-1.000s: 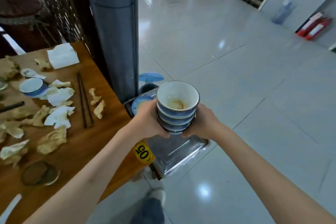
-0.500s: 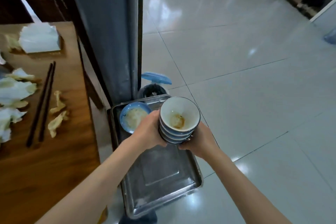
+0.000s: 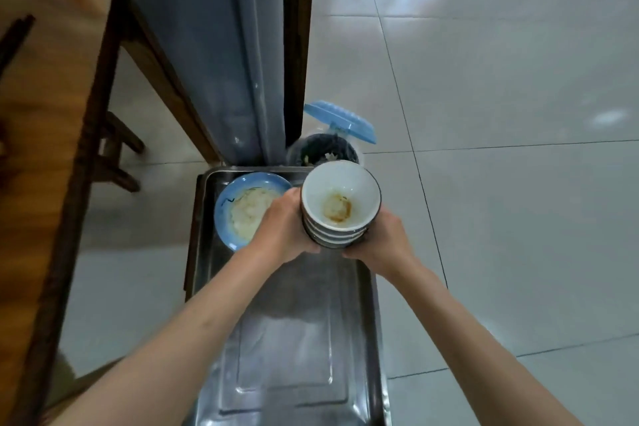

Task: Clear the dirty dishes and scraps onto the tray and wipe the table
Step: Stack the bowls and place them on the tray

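Observation:
I hold a stack of dirty bowls (image 3: 340,204), white inside with a brown stain in the top one, over the far end of a steel tray (image 3: 297,339). My left hand (image 3: 281,230) grips the stack's left side and my right hand (image 3: 380,242) grips its right side and base. A blue plate (image 3: 242,207) with pale food remains lies in the tray's far left corner, partly hidden by my left hand. The wooden table (image 3: 38,162) runs along the left edge, with dark chopsticks (image 3: 15,36) on it.
A grey pillar (image 3: 221,45) rises just beyond the tray. A small bin (image 3: 325,150) with a raised blue lid (image 3: 340,119) stands behind the tray's far right corner. Glossy tiled floor (image 3: 501,183) spreads to the right. A wooden stool (image 3: 117,152) shows under the table.
The view has tilted down and closed in on the tray. Both hands have carried the bowl stack forward and lower, toward the tray's far right part beside the blue plate.

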Motion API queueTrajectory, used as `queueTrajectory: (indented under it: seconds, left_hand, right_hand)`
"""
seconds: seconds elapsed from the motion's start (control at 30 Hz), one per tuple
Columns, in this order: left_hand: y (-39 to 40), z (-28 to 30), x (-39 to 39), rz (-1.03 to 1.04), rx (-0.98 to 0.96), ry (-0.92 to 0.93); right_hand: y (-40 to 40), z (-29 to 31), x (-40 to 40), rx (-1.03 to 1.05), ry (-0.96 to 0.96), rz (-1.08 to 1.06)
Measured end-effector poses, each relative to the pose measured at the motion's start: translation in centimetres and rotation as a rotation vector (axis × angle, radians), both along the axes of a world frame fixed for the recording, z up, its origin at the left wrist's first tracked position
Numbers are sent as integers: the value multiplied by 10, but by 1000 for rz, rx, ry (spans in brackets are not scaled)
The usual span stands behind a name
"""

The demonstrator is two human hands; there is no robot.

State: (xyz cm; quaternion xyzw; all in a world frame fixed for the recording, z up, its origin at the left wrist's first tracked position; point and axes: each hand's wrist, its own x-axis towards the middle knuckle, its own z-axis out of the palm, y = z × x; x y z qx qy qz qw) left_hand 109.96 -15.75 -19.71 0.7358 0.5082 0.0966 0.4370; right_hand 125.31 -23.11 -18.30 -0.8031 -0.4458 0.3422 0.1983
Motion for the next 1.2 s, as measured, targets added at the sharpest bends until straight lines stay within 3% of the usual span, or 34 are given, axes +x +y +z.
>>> queueTrajectory:
  seconds: [0.5,1.2]
  left_hand:
    - [31,-91,41,54,205,297]
    - [28,-110,39,45,258,352]
  right_hand:
    - [48,-105,46,2,3,138]
    - [50,-121,43,29,59,134]
